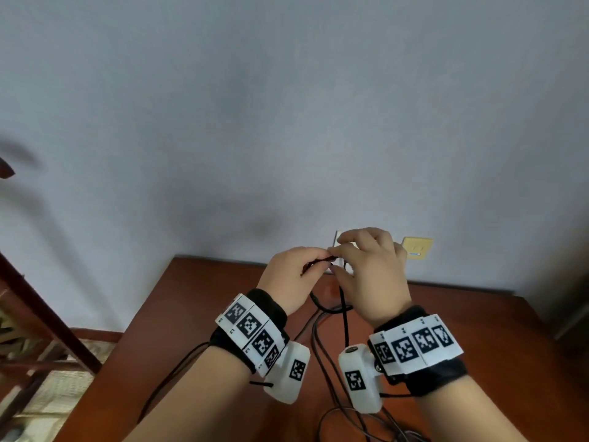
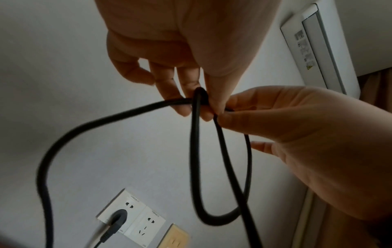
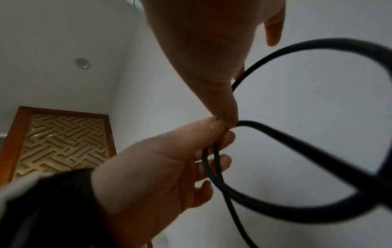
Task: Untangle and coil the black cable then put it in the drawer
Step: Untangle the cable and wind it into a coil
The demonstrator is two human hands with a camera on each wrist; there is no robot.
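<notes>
Pale grey wall fills most of the head view, with a reddish-brown counter [image 1: 462, 330] at its foot. Above that counter the black cable [image 1: 344, 314] is raised in both hands, pinched where two strands cross. From that crossing one small loop hangs down, and in the left wrist view a longer run sweeps away in a wide arc to the left; more slack lies in loose curves on the counter near the bottom edge of the head view.

The left hand [image 1: 293, 275] has its grip closed on the cable, with thumb and fingertips clamping the loop's top. Meeting it fingertip to fingertip, the right hand [image 1: 366, 269] pinches the same spot, the other fingers half curled.

Judged from this, the work is early to middling. One loop is formed or is being worked free, most of the length is not yet gathered, and no neat coil exists. No drawer shows in any view, so stowing remains wholly undone.

Behind the hands sit white wall sockets [image 2: 131, 216], one carrying a dark plug [image 2: 118, 218], and a yellowish plate [image 1: 417, 247].
</notes>
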